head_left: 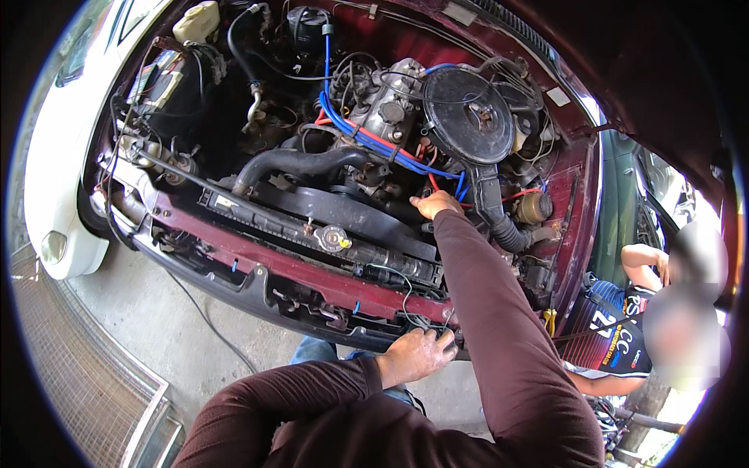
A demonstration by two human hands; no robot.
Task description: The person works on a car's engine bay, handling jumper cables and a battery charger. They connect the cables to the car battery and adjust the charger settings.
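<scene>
My right arm reaches into the engine bay of a dark red car. At its end my right hand [437, 205] is closed, fingers pinched low beside the engine, where a red cable [433, 182] comes down to it; what the fingers hold is hidden. Blue cables [373, 140] run with red ones across the engine [390, 105] just beyond. My left hand [419, 354] is by the front bumper, its fingers curled. A thin green wire [407, 292] drops toward a small dark object just ahead of these fingers; whether they grip it is unclear.
The round black air cleaner [468, 109] and its ribbed duct [507, 230] stand right of my right hand. Nearer lie the radiator with its cap [331, 238] and a thick black hose [296, 162]. A battery [160, 82] sits far left. Another person [605, 331] is at the right.
</scene>
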